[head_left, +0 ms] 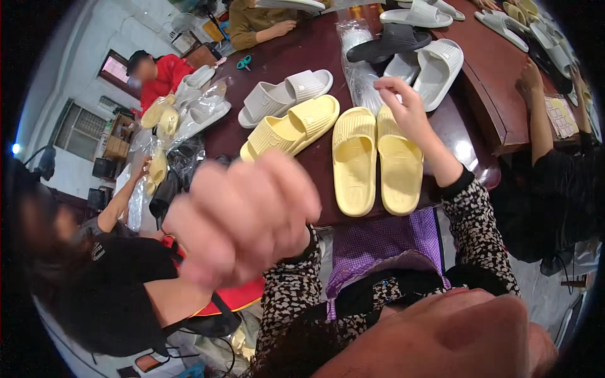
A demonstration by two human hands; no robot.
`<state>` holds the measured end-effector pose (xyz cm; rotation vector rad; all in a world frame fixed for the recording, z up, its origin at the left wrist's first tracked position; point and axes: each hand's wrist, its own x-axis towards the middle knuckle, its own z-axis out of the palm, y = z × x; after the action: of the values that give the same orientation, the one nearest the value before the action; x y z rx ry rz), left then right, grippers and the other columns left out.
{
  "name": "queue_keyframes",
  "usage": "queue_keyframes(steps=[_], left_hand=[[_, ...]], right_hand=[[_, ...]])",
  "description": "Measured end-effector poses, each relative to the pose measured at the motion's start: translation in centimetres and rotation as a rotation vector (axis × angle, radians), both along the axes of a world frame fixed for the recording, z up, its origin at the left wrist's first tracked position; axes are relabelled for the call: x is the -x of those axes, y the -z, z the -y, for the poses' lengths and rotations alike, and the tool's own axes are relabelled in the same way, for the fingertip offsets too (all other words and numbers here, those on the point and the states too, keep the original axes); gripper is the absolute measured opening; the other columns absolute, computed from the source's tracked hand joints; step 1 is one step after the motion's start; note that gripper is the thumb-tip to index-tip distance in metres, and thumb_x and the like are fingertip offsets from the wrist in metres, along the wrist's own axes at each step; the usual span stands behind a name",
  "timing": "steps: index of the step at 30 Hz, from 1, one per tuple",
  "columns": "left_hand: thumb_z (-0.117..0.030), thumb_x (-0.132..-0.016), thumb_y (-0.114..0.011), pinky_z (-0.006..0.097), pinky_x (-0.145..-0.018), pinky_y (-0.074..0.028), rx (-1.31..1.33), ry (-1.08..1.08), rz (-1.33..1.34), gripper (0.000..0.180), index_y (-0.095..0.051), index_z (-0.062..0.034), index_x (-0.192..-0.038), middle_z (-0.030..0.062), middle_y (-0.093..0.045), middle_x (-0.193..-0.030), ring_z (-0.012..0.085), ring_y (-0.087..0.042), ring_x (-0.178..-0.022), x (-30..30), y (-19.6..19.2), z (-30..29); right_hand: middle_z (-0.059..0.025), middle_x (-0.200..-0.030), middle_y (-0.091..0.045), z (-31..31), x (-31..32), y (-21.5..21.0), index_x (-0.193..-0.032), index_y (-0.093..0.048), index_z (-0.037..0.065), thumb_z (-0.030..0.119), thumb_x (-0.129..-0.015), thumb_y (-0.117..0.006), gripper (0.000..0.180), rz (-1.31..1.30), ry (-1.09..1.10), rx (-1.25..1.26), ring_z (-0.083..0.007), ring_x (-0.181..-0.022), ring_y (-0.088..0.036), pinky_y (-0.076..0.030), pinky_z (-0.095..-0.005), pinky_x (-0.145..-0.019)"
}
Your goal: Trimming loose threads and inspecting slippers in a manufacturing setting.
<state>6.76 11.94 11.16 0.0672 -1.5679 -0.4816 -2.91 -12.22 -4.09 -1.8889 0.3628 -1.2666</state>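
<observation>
My left hand (242,214) is raised close to the camera and blurred, its fingers curled in. Whatever it may hold is hidden. Over the toe end of the right-hand slipper of a yellow pair, my right hand (406,107) hovers with fingers bent and a little apart, and nothing shows between them. That yellow slipper (401,170) lies beside its mate (355,167), both with open heels toward me. Left of the pair, another yellow slipper (293,126) lies slanted, partly behind my left hand, against a grey slipper (283,97).
A stack of clear plastic bags (359,69) lies beyond the pair, with a black slipper (391,43) and light grey slippers (439,72) beside it. Teal scissors (244,62) rest on the dark red table (302,47). Bagged slippers (201,116) stand at left. Co-workers sit around.
</observation>
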Motion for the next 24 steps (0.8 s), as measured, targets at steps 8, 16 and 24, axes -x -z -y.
queue_keyframes(steps=[8, 16, 24], left_hand=[[-0.028, -0.087, -0.053, 0.040, -0.075, -0.047, -0.079, -0.215, 0.295, 0.068, -0.017, -0.0056, -0.140, 0.0329, -0.040, -0.121, 0.0209, -0.052, -0.080, -1.4, -1.3, 4.3], [-0.025, -0.087, -0.052, 0.040, -0.075, -0.047, 0.019, -0.067, 0.327, 0.068, -0.015, -0.0051, -0.140, 0.0359, -0.040, -0.120, 0.0220, -0.053, -0.081, -0.9, -1.4, 5.7], [-0.024, -0.086, -0.052, 0.040, -0.075, -0.048, 0.147, 0.008, 0.301, 0.067, -0.015, -0.0048, -0.139, 0.0362, -0.041, -0.119, 0.0224, -0.053, -0.081, 0.6, -3.3, 8.9]], right_hand=[[-0.0109, -0.081, -0.058, -8.9, 6.9, -10.0, -0.093, -0.054, 0.002, 0.007, -0.082, -0.050, 0.013, 0.125, -0.514, 0.159, -0.0158, -0.078, -0.055, -0.041, -0.0353, -0.076], [-0.0103, -0.081, -0.061, -13.0, 10.9, -15.3, -0.080, -0.061, 0.010, 0.017, -0.080, -0.055, 0.010, 0.564, -1.080, -0.121, -0.0201, -0.077, -0.058, -0.041, -0.0380, -0.075], [-0.0088, -0.075, -0.059, -13.9, 14.4, -19.3, -0.077, -0.061, 0.007, 0.014, -0.080, -0.054, 0.011, 0.558, -1.193, -0.126, -0.0212, -0.072, -0.056, -0.043, -0.0361, -0.071]])
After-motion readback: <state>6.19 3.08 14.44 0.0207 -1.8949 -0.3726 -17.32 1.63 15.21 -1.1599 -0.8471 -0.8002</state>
